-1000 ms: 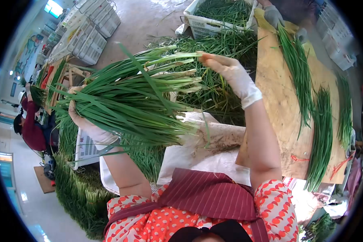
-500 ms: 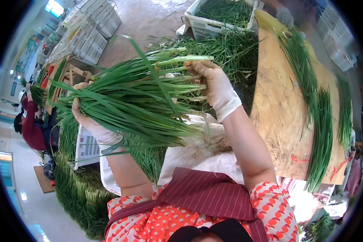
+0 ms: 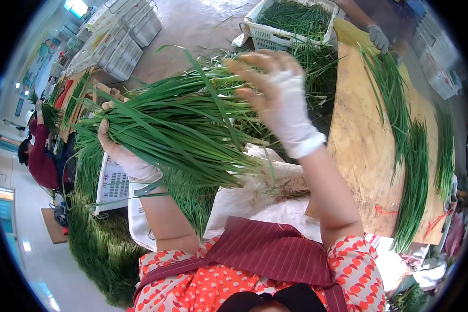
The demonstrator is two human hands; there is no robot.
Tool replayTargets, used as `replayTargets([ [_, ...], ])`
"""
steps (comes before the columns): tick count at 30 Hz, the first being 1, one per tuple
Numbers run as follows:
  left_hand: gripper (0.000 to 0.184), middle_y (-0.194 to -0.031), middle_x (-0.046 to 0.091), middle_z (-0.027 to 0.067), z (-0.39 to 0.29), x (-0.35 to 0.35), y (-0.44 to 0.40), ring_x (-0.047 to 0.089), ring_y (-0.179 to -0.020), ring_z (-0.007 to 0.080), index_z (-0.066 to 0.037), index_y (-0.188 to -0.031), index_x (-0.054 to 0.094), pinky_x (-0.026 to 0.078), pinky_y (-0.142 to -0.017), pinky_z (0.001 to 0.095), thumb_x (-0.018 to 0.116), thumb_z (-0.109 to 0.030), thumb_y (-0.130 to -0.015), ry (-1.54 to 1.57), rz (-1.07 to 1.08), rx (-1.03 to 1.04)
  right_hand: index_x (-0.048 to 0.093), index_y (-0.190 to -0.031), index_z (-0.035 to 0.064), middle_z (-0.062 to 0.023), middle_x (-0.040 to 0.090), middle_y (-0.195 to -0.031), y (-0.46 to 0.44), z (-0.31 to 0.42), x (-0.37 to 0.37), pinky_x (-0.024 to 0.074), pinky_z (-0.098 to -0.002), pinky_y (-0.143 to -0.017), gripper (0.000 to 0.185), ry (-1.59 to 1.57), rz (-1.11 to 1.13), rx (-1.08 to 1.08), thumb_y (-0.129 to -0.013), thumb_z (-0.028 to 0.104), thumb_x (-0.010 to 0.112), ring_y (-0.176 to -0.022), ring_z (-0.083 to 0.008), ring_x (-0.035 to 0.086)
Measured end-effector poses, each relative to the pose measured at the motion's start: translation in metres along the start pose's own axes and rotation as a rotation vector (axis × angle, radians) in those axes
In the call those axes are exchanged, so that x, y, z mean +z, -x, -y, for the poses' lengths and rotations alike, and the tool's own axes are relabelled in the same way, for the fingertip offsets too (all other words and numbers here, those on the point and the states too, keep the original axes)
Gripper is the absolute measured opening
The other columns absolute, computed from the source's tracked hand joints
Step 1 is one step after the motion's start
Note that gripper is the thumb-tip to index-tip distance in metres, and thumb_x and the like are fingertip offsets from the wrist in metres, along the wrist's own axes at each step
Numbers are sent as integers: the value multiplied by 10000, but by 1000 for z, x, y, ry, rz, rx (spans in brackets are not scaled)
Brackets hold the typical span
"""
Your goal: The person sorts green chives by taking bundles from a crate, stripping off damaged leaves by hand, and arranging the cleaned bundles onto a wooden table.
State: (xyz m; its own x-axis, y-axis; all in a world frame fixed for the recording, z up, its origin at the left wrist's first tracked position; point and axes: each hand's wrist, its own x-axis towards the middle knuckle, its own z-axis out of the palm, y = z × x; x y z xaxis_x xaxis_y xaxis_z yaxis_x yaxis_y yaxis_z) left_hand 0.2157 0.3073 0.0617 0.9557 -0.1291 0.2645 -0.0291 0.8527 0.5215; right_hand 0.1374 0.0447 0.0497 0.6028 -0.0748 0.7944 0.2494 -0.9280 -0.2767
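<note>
My left hand, in a pale glove, is wrapped round the leafy end of a large bunch of long green stalks. The bunch lies sideways in front of me, pale stem ends pointing right. Close to those ends, my right hand is raised with its gloved fingers spread and nothing seen between them. Below the bunch is a pale sheet with bits of dirt and roots on it.
On the right, a wooden board bears several green bundles; a co-worker's gloved hand is at its far end. A white crate of greens stands ahead, stacked crates far left, another person at left.
My right hand closed on the stem ends half a second ago, then came away with its fingers spreading. My left hand keeps its hold on the bunch. The co-worker's hand has shifted at the board.
</note>
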Motion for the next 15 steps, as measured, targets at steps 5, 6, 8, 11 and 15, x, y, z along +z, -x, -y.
replayTargets([
  [5,349,-1109,557,46,6,17,9,491,-1066,226,-85,-1130,516,362,-970,405,449,-259,-836,-6,48,-29,682,-836,220,50,632,-850,-19,17,26,319,-449,-930,114,-118,-41,-115,-743,254,626,-883,-205,558],
  [6,349,-1109,557,46,5,17,9,491,-1066,226,-85,-1130,516,362,-970,405,449,-259,-836,-9,44,-28,682,-836,220,50,632,-850,-24,19,26,319,-449,-930,114,-123,-38,-113,-743,254,626,-883,-205,558],
  [8,338,-1113,550,43,6,17,8,492,-1063,218,-96,-1136,503,350,-980,405,441,-244,-839,86,125,-102,692,-804,198,21,635,-806,-31,23,27,327,-440,-923,115,-251,29,-115,-735,266,631,-828,-203,581],
  [11,337,-1114,548,43,12,24,9,495,-1060,215,-96,-1139,501,345,-984,406,440,-243,-842,-112,71,-60,701,-785,185,-2,640,-782,-47,34,24,387,-378,-866,132,-391,76,-2,-730,288,640,-709,-199,601],
  [15,337,-1093,555,55,20,18,10,500,-1054,220,-97,-1140,498,355,-975,408,437,-243,-842,172,165,-135,688,-888,118,-62,669,-854,-64,8,-1,478,-306,-708,254,-223,-8,20,-779,335,614,-724,-233,631],
])
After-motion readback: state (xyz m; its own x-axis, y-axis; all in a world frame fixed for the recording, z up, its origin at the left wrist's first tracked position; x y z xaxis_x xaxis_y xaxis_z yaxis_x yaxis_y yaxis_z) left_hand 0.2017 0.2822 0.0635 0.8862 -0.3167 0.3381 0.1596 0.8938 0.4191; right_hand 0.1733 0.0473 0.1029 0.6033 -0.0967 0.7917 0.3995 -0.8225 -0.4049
